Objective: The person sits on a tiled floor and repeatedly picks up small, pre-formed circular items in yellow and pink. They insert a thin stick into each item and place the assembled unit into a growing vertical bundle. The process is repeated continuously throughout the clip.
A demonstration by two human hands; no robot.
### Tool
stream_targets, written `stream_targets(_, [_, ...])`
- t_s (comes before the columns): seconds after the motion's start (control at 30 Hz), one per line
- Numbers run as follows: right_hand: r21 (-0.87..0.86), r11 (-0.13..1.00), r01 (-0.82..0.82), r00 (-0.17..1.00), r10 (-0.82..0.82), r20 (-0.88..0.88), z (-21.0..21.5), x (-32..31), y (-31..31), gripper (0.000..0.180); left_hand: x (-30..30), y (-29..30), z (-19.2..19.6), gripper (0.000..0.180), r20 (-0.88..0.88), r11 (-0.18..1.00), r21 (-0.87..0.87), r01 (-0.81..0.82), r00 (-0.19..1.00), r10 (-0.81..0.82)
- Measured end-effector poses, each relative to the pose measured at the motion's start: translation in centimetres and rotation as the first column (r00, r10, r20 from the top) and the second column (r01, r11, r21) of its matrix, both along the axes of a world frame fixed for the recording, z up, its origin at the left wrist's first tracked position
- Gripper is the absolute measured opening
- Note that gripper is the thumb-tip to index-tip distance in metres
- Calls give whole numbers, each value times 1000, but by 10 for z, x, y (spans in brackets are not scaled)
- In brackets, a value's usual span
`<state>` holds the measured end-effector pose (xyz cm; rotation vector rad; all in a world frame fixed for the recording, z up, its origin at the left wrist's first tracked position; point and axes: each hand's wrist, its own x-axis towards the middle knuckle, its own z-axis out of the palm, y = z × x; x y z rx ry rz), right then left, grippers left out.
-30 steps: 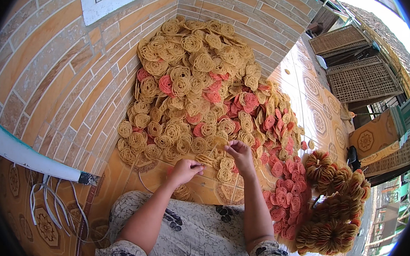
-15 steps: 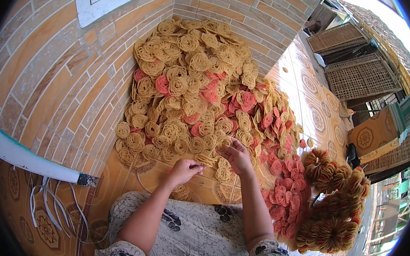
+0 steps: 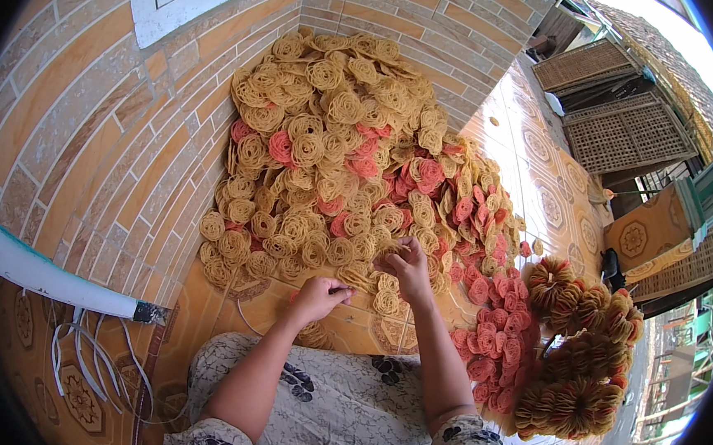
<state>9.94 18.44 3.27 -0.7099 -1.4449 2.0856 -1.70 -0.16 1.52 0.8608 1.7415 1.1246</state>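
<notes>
A big heap of round, lacy yellow and pink-red crackers lies on the tiled floor against a brick wall. My right hand reaches into the near edge of the heap, its fingers pinched on a yellow cracker. My left hand hovers just in front of the heap, fingers curled on a thin string that trails left over the floor, with a small stack of crackers just below the wrist. My lap in patterned cloth fills the lower middle.
Strung bundles of crackers lie at the right. A white pipe and loose white cords sit at the lower left. Woven bamboo racks stand at the upper right. Patterned orange floor tiles run past the heap.
My right hand has shifted slightly left along the heap's edge and closed on a cracker. My left hand has stayed near the same spot.
</notes>
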Motion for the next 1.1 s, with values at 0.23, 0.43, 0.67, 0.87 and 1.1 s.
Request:
stream_targets(0.23, [6, 999, 54, 998, -55, 34, -3, 2, 2, 23, 1, -1, 9, 25, -35, 1000, -3, -7, 999, 7])
stream_targets(0.43, [22, 999, 45, 994, -47, 96, -4, 4, 5, 20, 1, -2, 8, 24, -103, 1000, -11, 13, 995, -14])
stream_targets(0.67, [-104, 994, 35, 997, -28, 69, -5, 5, 3, 24, 2, 0, -6, 24, -87, 999, 34, -3, 996, 6])
stream_targets(0.87, [-96, 993, -62, 998, 64, 17, -4, 4, 0, 35, 3, -1, 1, 24, -85, 999, 48, -22, 996, 26])
stream_targets(1.1, [159, 980, -118, 993, 112, 46, 4, 0, -7, 28, 2, -2, 10, 23, -67, 1000, -5, -16, 998, 16])
